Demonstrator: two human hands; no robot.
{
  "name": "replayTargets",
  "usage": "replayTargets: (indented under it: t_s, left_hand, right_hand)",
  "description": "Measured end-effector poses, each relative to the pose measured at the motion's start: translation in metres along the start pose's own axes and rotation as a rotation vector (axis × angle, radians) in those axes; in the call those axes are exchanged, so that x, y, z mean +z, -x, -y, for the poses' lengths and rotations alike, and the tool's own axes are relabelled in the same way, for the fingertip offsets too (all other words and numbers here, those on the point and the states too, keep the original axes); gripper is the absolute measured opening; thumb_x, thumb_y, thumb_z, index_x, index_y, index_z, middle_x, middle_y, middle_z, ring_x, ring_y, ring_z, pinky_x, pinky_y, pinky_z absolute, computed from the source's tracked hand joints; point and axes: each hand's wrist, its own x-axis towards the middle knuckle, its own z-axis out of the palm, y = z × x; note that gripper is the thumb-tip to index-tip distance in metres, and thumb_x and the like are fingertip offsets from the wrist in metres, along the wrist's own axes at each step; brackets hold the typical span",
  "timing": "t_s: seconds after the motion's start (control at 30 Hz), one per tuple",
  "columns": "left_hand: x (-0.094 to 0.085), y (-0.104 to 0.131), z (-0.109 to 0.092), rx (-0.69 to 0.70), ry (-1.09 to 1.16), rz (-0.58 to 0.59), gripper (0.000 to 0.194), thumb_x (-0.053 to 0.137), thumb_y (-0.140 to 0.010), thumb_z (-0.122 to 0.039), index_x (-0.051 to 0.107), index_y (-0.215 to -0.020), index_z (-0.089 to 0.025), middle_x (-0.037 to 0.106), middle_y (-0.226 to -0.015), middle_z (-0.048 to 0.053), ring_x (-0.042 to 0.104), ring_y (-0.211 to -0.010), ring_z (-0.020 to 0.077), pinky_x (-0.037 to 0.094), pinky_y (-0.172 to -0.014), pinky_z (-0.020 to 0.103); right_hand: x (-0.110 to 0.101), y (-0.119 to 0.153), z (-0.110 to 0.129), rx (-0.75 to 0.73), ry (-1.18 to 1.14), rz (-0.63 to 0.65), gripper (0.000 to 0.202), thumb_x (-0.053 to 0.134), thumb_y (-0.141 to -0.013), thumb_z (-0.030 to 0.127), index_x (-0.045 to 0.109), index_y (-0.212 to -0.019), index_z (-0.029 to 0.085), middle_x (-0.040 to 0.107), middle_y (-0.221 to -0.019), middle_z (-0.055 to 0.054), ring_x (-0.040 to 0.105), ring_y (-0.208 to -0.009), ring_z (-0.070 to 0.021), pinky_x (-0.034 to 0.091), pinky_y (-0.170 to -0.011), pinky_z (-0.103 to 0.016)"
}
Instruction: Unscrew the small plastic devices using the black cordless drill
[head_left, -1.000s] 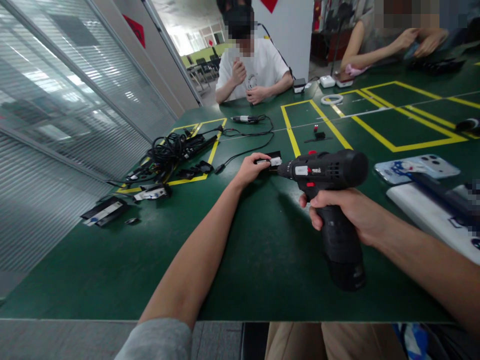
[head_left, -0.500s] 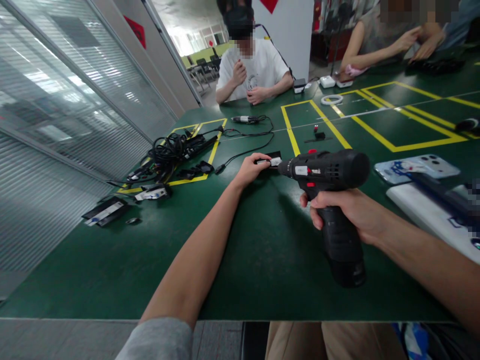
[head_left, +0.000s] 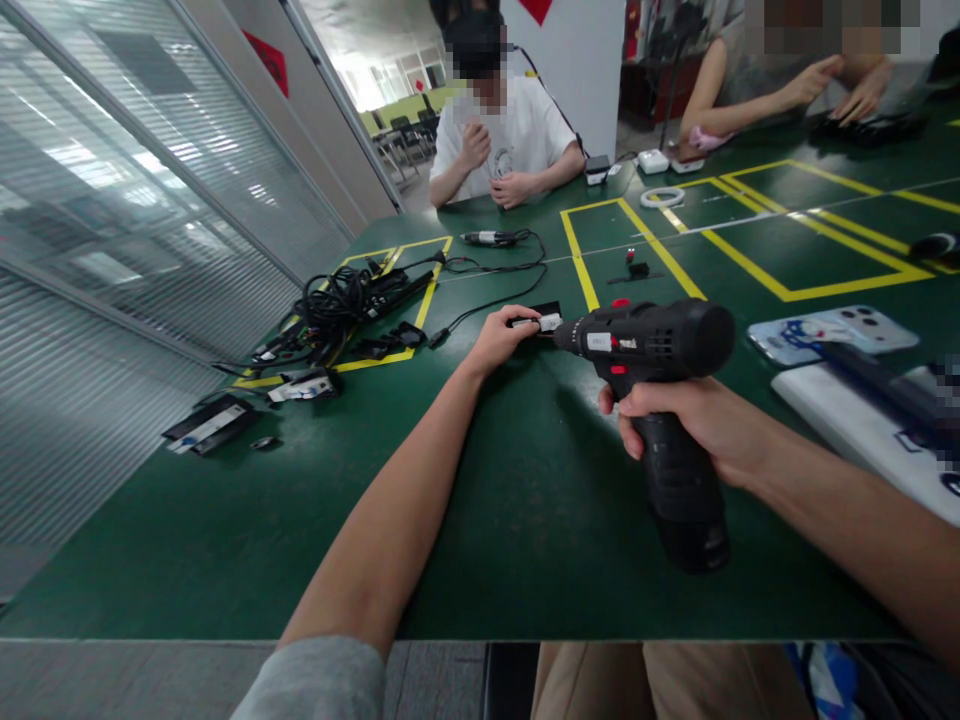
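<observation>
My right hand point(head_left: 679, 425) is wrapped round the handle of a black cordless drill point(head_left: 652, 340) with red buttons. Its chuck points left, toward a small black and white part point(head_left: 550, 320) on the green table. Fingers of my left hand point(head_left: 501, 338) are closed on that part and press it down. The drill's tip is right beside the part; whether they touch I cannot make out. Behind the part, and against it, shows a flat black piece point(head_left: 551, 308).
On the left lies a heap of black cables point(head_left: 337, 305) near taped yellow lines. Closer in are a black case point(head_left: 208, 424) and a small dark piece point(head_left: 265, 443). A phone point(head_left: 832, 335) rests at the right. Across the table point(head_left: 225, 540) sits a person point(head_left: 517, 130).
Almost nothing differs. The whole view has shifted very slightly; both hands, the drill and the part keep their places relative to each other.
</observation>
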Motion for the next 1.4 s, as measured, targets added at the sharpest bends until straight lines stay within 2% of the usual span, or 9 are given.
replayTargets:
  t_s: [0.27, 0.63, 1.0, 1.17, 1.4]
  left_hand:
    - [-0.002, -0.002, 0.004, -0.013, 0.006, 0.001, 0.03, 0.07, -0.074, -0.033, 0.075, -0.099, -0.018, 0.071, -0.106, 0.006, 0.062, -0.099, 0.0196, 0.046, -0.098, 0.034]
    - [-0.004, -0.001, 0.005, 0.002, -0.011, -0.02, 0.03, 0.07, -0.075, -0.036, 0.076, -0.1, -0.02, 0.072, -0.106, 0.005, 0.062, -0.101, 0.0205, 0.045, -0.101, 0.036]
    - [-0.003, -0.001, 0.005, -0.008, 0.02, -0.022, 0.031, 0.071, -0.076, -0.041, 0.076, -0.099, -0.02, 0.072, -0.107, 0.007, 0.063, -0.101, 0.0207, 0.046, -0.098, 0.035]
    - [-0.003, 0.0, 0.004, 0.007, 0.003, -0.014, 0.032, 0.07, -0.077, -0.042, 0.076, -0.1, -0.02, 0.072, -0.108, 0.006, 0.063, -0.103, 0.0213, 0.045, -0.1, 0.035]
    - [-0.003, 0.0, 0.006, 0.024, 0.009, -0.021, 0.033, 0.071, -0.077, -0.043, 0.076, -0.1, -0.02, 0.072, -0.109, 0.007, 0.063, -0.104, 0.0219, 0.045, -0.101, 0.037]
  right_hand:
    - [0.006, 0.002, 0.004, -0.006, 0.084, -0.04, 0.013, 0.07, -0.077, 0.03, 0.065, -0.077, 0.018, 0.063, -0.056, -0.002, 0.054, -0.052, -0.0153, 0.039, -0.052, -0.029]
    - [0.009, -0.002, -0.003, -0.069, 0.216, 0.017, 0.007, 0.066, -0.08, 0.025, 0.063, -0.078, 0.019, 0.063, -0.06, 0.0, 0.059, -0.058, -0.0171, 0.043, -0.064, -0.033]
    - [0.009, -0.001, -0.004, -0.077, 0.205, 0.015, 0.007, 0.066, -0.08, 0.025, 0.061, -0.08, 0.02, 0.062, -0.059, 0.001, 0.059, -0.056, -0.0167, 0.043, -0.064, -0.033]
    - [0.009, -0.005, -0.007, -0.071, 0.225, 0.005, 0.009, 0.065, -0.08, 0.024, 0.06, -0.075, 0.019, 0.062, -0.057, 0.001, 0.058, -0.054, -0.0158, 0.042, -0.061, -0.032]
    - [0.009, -0.005, -0.008, -0.083, 0.212, 0.005, 0.006, 0.064, -0.08, 0.023, 0.061, -0.079, 0.018, 0.062, -0.058, 0.002, 0.059, -0.054, -0.0152, 0.043, -0.063, -0.032]
